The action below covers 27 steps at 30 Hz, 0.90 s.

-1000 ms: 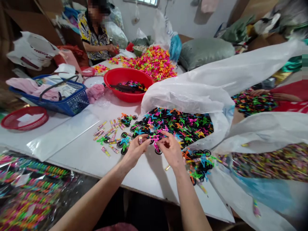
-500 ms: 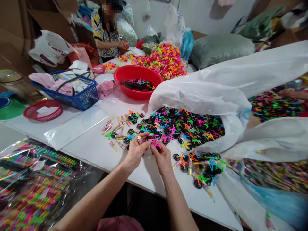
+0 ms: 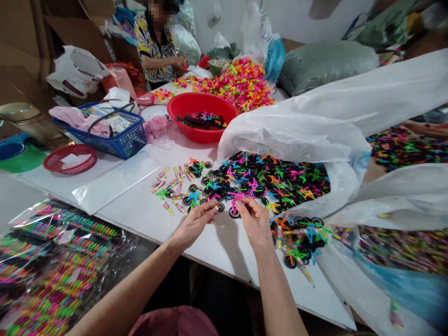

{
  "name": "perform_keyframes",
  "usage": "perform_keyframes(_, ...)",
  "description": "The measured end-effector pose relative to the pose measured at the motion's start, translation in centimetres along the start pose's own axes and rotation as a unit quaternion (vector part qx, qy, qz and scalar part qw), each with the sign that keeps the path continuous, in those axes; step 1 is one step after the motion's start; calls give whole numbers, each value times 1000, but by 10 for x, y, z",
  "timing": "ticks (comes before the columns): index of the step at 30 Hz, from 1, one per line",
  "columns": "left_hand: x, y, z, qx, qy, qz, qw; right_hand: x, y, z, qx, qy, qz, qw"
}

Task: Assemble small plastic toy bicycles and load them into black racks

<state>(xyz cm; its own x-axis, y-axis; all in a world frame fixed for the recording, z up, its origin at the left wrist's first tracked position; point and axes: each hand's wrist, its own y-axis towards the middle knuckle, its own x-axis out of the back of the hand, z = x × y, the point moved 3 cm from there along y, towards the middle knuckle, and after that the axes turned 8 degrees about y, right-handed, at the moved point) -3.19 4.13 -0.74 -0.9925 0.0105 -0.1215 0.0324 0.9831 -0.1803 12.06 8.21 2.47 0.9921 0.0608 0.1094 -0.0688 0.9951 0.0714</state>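
My right hand [image 3: 255, 219] pinches a pink toy bicycle [image 3: 238, 198] with black wheels, just in front of the big pile. To its left my left hand [image 3: 199, 220] is closed at the fingertips, with a small pale piece showing there; what it holds is too small to name. A heap of colourful toy bicycles [image 3: 276, 179] spills from a white sack. Short patterned sticks [image 3: 167, 208] lie left of the heap. Beside my right forearm is a smaller group of bicycles joined with patterned sticks [image 3: 304, 240].
A red basin [image 3: 203, 135] stands behind the heap, with a blue basket [image 3: 129, 137] and a red tray [image 3: 70, 161] to the left. Bagged toys [image 3: 63, 261] lie at lower left. Across the table a person [image 3: 157, 51] handles small parts near a bright pile [image 3: 241, 84].
My hands have moved apart. The right one has shifted right with the pink bicycle, and the left one has moved slightly down and left.
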Motion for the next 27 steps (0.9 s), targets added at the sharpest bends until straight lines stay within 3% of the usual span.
perform_keyframes(5, 2, 0, -10, -25, 7, 56, 998, -7, -18, 2, -118, 124, 94, 981)
perform_keyframes(8, 0, -4, -8, -18, -23, 77, 997, -8, -24, -2, -153, 184, 89, 967)
perform_keyframes(12, -5, -5, -6, -39, -73, 49, 995, -9, -27, -9, -195, 219, 87, 952)
perform_keyframes(14, -7, -6, -5, -58, -41, 33, 997, -10, -30, -12, -196, 226, 72, 952)
perform_keyframes(17, -8, -10, -1, -75, 86, -27, 993, -12, -37, -17, -152, 138, 26, 978)
perform_keyframes(20, -12, -19, 5, -32, 182, -103, 977, -19, -42, -21, -96, -30, -28, 994)
perform_keyframes(23, -19, -25, 5, 7, 197, -125, 972, -21, -43, -23, -87, -79, -1, 993)
perform_keyframes(25, -17, -27, -2, -6, 200, -88, 976, -3, -39, -16, -74, -98, 34, 992)
perform_keyframes(27, -3, -29, -15, -52, 225, -46, 972, 39, -34, 1, -21, -171, 3, 985)
